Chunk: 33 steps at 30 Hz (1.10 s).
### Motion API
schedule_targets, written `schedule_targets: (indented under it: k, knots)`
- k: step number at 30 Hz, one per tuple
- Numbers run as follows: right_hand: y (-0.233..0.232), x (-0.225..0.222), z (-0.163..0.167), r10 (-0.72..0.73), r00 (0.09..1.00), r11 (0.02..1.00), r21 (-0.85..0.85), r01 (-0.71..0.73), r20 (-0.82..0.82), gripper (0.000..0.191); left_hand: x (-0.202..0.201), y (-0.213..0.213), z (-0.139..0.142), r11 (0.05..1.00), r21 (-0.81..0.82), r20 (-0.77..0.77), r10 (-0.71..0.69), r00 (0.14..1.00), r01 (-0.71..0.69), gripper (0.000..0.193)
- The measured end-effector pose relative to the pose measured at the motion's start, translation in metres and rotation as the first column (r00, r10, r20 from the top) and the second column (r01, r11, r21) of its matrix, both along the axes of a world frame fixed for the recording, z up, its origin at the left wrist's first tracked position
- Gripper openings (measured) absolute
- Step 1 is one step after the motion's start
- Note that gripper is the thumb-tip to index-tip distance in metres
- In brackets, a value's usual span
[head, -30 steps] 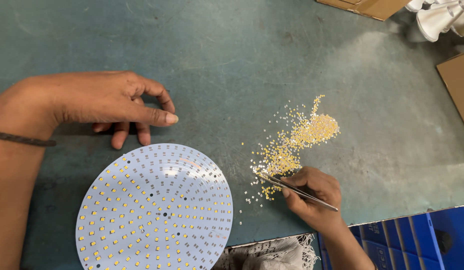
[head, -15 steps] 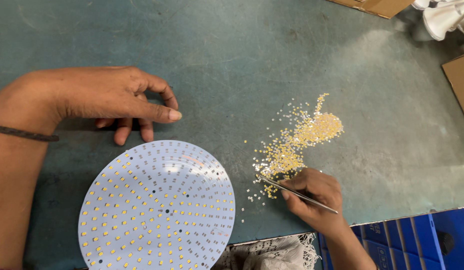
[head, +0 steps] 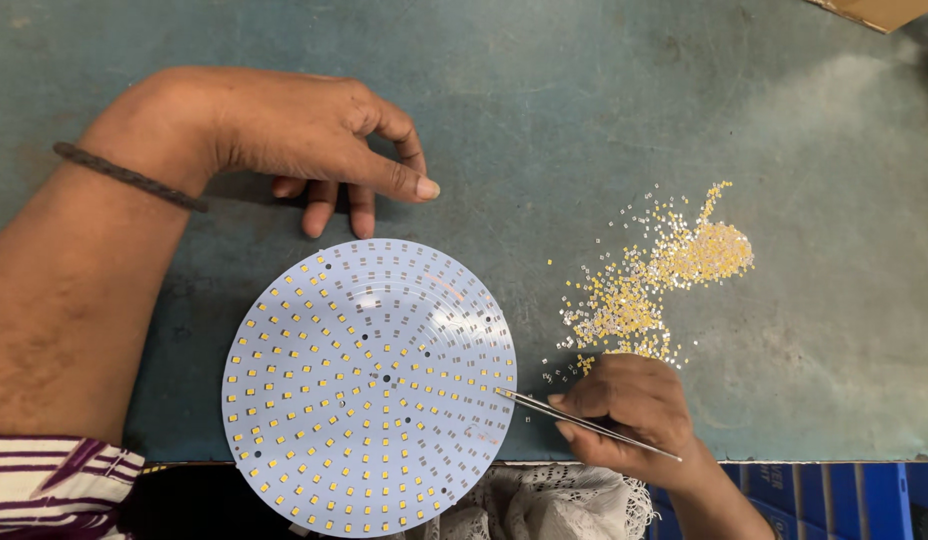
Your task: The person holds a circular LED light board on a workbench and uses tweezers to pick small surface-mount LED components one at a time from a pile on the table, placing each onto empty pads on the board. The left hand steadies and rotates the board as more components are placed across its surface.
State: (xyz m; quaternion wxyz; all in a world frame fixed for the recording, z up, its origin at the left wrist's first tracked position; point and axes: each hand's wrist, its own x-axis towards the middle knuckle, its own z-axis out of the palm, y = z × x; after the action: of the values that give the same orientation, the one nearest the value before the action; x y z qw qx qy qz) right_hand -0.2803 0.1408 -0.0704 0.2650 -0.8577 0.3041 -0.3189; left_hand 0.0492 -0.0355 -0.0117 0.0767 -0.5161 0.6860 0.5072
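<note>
- Right hand [head: 629,410] pinches a pair of thin metal tweezers [head: 584,424], fingers closed tight around the shaft near the table's front edge.
- The tweezer tips sit over the right rim of the round circuit board [head: 369,385], a flat, pale blue-white disc.
- The board's lower and left parts are dotted with small square yellow chips in ringed rows; the upper right shows bare grey pads.
- Just beyond the right hand lies a loose heap of tiny yellow chips [head: 654,285], grainy like coarse sand, spread thin at the edges.
- Left hand [head: 304,135] rests open and relaxed on the worn teal table [head: 584,100], fingertips down just above the board, holding nothing.
- A dark braided band [head: 129,177] circles the left wrist.
</note>
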Motion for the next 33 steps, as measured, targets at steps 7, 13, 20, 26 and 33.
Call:
schedule_targets:
  k: [7,13,20,26,33]
  knots:
    - [0.003,-0.007,-0.004,-0.011,1.0,0.998,0.054,0.011,0.012,0.015,0.0,-0.003,-0.003,1.0,-0.004,-0.009,-0.022,1.0,0.022,0.055]
    - [0.018,-0.042,-0.005,-0.355,0.935,0.933,0.075,0.352,0.024,0.014,0.0,-0.008,-0.006,0.999,0.041,0.004,-0.025,1.0,0.025,0.057]
    - [0.026,-0.057,-0.012,-0.42,0.907,0.907,0.028,0.42,-0.007,0.016,-0.002,-0.006,-0.007,0.997,0.07,0.053,0.022,0.998,-0.026,0.054]
    - [0.022,-0.053,-0.008,-0.407,0.913,0.913,0.025,0.408,-0.028,0.013,-0.004,-0.005,-0.003,0.998,0.059,0.062,0.027,0.998,-0.031,0.053]
    - [0.022,-0.036,-0.009,-0.285,0.959,0.959,0.01,0.285,-0.002,0.018,0.003,-0.007,-0.008,0.999,0.049,-0.014,-0.022,1.0,0.023,0.055]
